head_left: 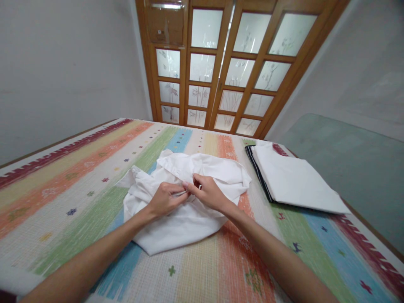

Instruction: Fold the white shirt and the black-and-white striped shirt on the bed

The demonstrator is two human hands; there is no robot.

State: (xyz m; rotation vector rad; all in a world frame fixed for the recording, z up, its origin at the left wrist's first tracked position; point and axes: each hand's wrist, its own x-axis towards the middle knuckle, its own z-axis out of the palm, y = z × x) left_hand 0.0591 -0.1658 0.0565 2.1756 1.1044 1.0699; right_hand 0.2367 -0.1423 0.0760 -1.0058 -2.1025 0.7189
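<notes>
— Looked where first?

— At the white cloth (189,223), lying rumpled on the striped worktop (202,271), straight ahead of the person. Found the left hand (168,197) and the right hand (206,192) together over its middle.

— Noticed what about the grip?

— Judged closed on both sides: pinched white cloth at the fingertips, left and right, with thumbs and fingers close to touching across the fold. Could not tell of any small part inside the pinch; hidden by the fingers.

— Handled well how?

— Called, seemingly, for a light fingertip pinch rather than a full fist. Worked best, probably, by steadying the fold with the left and making the finer adjustments with the right, near the very same spot.

— Risked anything otherwise?

— Likely risked catching a second layer, given so many loose creases under and around the fingers. Deserved a quick smoothing of the nearest fold, and a gentle pull, for fear of dragging the whole heap askew.

— Minded the folded white stack (296,179) too?

— Hardly. Saw it to the right, on top of a black-edged cloth (260,176), near the rumpled heap but apart from it. Touched by neither hand.
</notes>
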